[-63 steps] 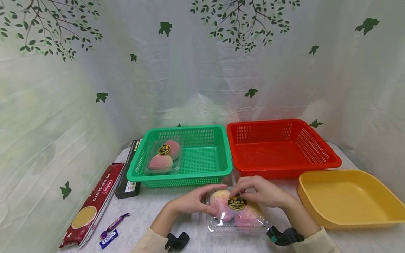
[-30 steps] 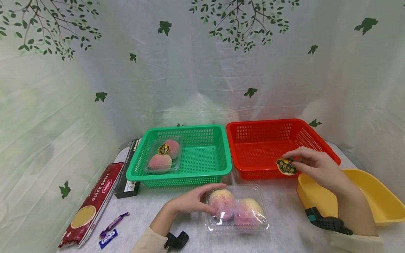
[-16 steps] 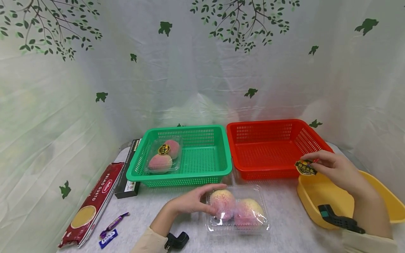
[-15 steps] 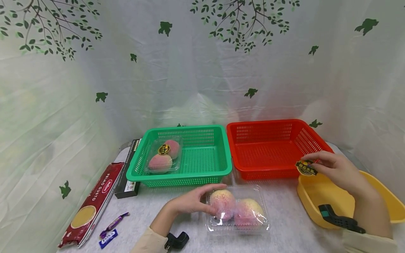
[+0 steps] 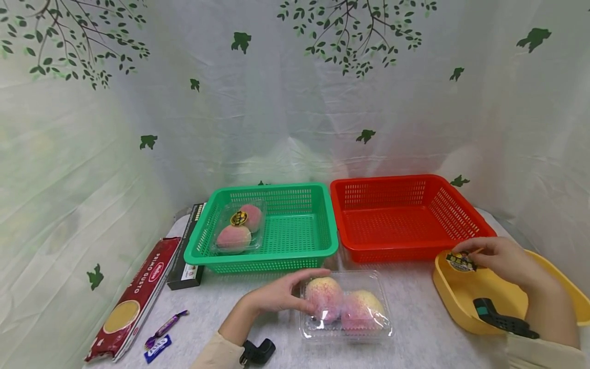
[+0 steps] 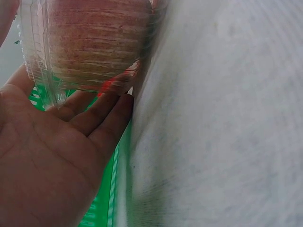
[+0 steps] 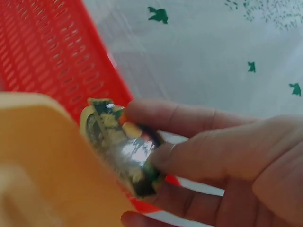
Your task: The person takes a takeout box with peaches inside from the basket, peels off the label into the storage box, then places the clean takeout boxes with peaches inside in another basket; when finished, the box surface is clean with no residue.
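Observation:
In the head view a clear plastic clamshell box (image 5: 343,333) with two pink-and-yellow peaches (image 5: 364,307) rests on the table. My left hand (image 5: 281,294) holds its left side, thumb in front and fingers at the back; the left wrist view shows the fingers (image 6: 111,120) against the box wall (image 6: 45,52). My right hand (image 5: 502,259) pinches a black-and-gold sticker (image 5: 461,261) between thumb and fingers, over the far left part of the yellow tray (image 5: 495,328). Close up in the right wrist view, the sticker (image 7: 120,146) looks slightly bent.
A green basket (image 5: 262,264) holds another peach box (image 5: 237,236) bearing a similar sticker. Right of it stands a red basket (image 5: 387,254). On the left lie a red packet (image 5: 135,297), a black box (image 5: 186,251) and two small wrapped sweets (image 5: 158,348).
The sticker has come off the box in my right hand's pinch. That hand has travelled right, past the red basket, then lower over the yellow tray. My left hand stays put.

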The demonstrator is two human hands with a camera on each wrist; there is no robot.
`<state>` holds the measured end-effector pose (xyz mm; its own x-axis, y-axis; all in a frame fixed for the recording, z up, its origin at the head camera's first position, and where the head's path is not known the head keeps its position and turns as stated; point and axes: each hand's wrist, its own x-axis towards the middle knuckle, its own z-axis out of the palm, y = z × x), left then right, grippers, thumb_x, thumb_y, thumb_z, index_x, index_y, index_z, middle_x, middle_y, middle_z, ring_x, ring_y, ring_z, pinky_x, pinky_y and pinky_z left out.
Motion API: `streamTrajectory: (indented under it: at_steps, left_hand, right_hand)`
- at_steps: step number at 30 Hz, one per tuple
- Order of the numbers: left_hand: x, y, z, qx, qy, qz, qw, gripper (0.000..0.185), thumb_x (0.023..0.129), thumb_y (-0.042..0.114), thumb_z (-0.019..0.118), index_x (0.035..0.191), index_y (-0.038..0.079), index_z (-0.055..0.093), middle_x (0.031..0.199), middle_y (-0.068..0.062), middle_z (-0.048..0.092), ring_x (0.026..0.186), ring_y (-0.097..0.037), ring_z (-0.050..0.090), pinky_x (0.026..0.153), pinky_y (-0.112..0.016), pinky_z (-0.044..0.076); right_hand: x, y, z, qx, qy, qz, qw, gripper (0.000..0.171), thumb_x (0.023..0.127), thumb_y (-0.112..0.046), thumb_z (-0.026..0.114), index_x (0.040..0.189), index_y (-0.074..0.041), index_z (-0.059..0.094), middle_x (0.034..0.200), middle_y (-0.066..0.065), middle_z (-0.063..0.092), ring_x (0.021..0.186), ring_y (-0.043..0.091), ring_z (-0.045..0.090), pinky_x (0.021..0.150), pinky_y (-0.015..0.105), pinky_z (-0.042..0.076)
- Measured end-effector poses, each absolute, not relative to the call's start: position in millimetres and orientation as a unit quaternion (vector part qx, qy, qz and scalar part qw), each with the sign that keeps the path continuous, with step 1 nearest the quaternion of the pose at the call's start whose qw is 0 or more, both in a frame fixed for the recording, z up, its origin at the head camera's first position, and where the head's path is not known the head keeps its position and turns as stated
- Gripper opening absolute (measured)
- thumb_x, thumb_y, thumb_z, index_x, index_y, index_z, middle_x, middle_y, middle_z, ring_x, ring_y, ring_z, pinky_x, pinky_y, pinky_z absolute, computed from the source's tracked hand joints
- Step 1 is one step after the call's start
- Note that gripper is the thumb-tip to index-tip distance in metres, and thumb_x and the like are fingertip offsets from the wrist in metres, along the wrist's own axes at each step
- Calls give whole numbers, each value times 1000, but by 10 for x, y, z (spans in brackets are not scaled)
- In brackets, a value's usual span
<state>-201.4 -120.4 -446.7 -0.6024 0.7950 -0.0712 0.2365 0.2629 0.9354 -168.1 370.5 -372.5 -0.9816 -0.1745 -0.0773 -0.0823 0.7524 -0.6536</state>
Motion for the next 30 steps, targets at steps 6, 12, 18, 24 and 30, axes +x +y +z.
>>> streamTrajectory:
  at_steps: [6,12,18,24,30]
  left_hand:
    - [-2013,-1204,-4461,346,743,498,282,79,86,30,79,154,27,39,154,10,43,124,-13,55,102,-28,47]
    - [-2011,-1201,-4452,347,746,494,280,80,85,29,79,154,25,38,154,10,43,125,-12,53,104,-27,45]
    - [-2010,-1193,-4449,348,746,495,280,80,86,29,79,154,24,38,155,9,43,125,-12,54,104,-27,45]
    - [-2009,-1196,-4455,346,743,499,281,78,85,28,79,153,30,40,154,8,44,122,-12,56,102,-27,47]
    - [-2016,-1194,-4464,341,743,503,283,75,86,29,79,150,37,42,154,11,44,123,-12,56,103,-27,47]
  right_hand:
    - [-1711,3770,-3803,-63,927,-353,115,27,101,-6,52,122,0,67,117,17,69,94,17,61,74,29,57]
    - [-1758,3825,-3940,-74,928,-341,129,25,97,-4,55,117,-4,70,118,16,68,93,14,59,71,30,55]
    - [-1817,3872,-4042,-67,923,-346,155,26,95,-3,56,117,0,69,120,20,67,96,22,58,74,36,53]
    - [-1825,3874,-4070,-58,925,-344,152,27,94,-2,56,117,1,69,120,22,67,96,23,58,72,36,53]
    - [-1820,3863,-4056,-68,940,-310,129,25,95,-5,57,116,0,70,119,21,69,100,27,60,74,36,51]
